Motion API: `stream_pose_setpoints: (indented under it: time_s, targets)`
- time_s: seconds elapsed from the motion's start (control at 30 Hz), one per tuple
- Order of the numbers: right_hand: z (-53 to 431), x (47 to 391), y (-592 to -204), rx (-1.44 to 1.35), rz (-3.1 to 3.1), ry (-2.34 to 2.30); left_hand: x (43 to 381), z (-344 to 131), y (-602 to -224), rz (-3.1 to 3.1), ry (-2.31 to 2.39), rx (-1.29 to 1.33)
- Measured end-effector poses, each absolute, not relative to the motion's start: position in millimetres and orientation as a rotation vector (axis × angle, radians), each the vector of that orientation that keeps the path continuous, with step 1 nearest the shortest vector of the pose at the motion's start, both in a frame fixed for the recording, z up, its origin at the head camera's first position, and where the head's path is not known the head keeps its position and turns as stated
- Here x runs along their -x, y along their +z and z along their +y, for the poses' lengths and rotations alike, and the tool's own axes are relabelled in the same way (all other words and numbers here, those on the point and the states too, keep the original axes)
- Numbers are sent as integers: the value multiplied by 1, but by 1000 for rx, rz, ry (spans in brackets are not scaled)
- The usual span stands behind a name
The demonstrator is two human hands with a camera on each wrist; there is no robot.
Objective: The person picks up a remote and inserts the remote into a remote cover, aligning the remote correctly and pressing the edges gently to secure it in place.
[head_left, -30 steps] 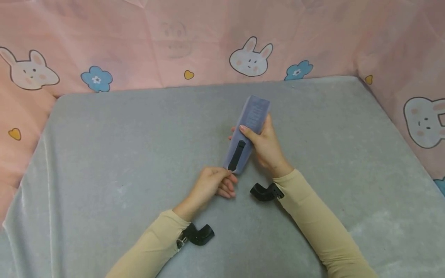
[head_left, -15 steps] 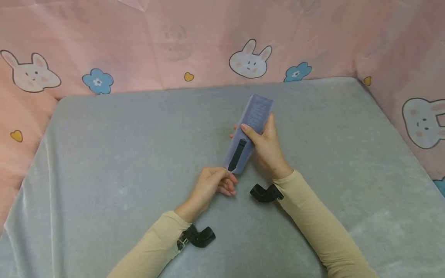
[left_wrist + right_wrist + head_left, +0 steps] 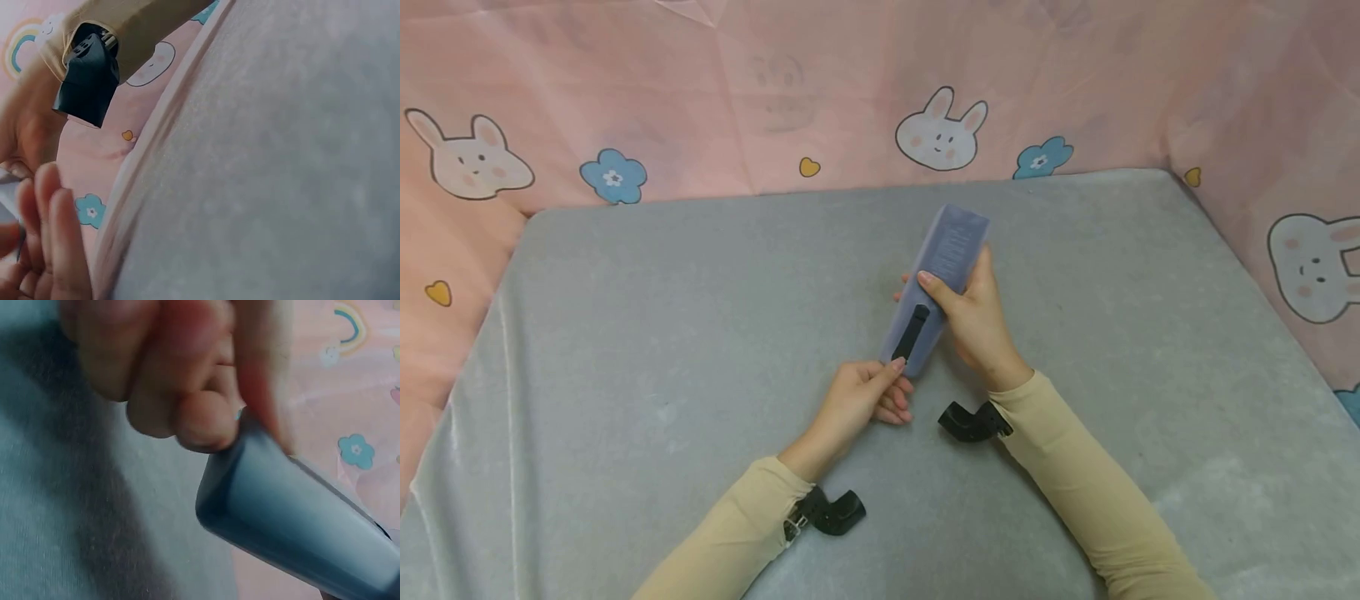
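A long lavender-blue box (image 3: 958,237) with faint lettering and a black strip (image 3: 912,329) down its lower face leans over the table. My right hand (image 3: 981,325) grips it around the middle, thumb across the front and fingertips showing past the far edge. At the lower end my left hand (image 3: 850,396) pinches the edge, its thumb lying by the bottom of the strip and the other fingers loosely bent. That pinch on the box's rounded corner (image 3: 250,469) shows up close in the right wrist view. In the left wrist view most of the box is out of frame.
A grey plush cloth (image 3: 662,333) covers the table. Pink printed fabric (image 3: 850,83) rises behind it and at both sides. Black camera mounts stick out from the left wrist (image 3: 835,512) and the right wrist (image 3: 970,422), close to each other below the hands.
My left thumb has moved slightly up onto the box's face, over the lower tip of the black strip. The box and right hand have shifted only slightly.
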State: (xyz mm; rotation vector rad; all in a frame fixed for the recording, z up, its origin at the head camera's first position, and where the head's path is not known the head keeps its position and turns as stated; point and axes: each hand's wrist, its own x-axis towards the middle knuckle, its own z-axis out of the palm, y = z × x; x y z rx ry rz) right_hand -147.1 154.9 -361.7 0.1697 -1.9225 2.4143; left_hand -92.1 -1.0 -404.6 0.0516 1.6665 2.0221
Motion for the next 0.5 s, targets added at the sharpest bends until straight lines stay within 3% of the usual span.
stream_pose_setpoints:
  time_s: [0.5]
  targets:
    - [170,159,-373,-202,-1924,2449,92,-3,-407,1554,2020,-284]
